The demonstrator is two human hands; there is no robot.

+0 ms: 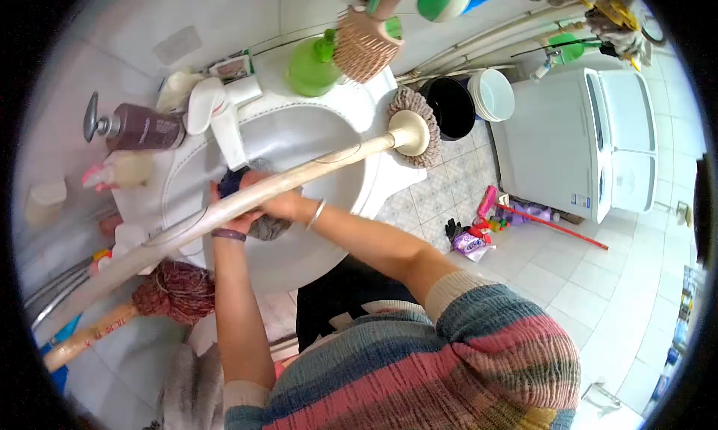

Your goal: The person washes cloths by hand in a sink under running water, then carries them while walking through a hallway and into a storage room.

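Under the white faucet point(226, 131), my two hands are close together over the sink basin point(314, 258). My left hand point(241, 222), below a dark bracelet, is closed on a bunched dark blue cloth point(230, 182). My right hand point(278, 198), with a silver bangle at its wrist, closes around the same bundle. Grey, wet-looking cloth point(269, 226) shows below and behind the hands. A long wooden pole point(314, 168) with a round, shaggy brown mop head point(415, 127) crosses the view in front of the hands and hides part of the fingers.
On the sink ledge are a brown pump bottle point(146, 127) and a green bottle point(310, 67). A hairbrush point(366, 45) hangs above. A red mop point(176, 292) is at the lower left. Black point(449, 108) and white buckets point(493, 93) stand beside a white washing machine point(550, 142).
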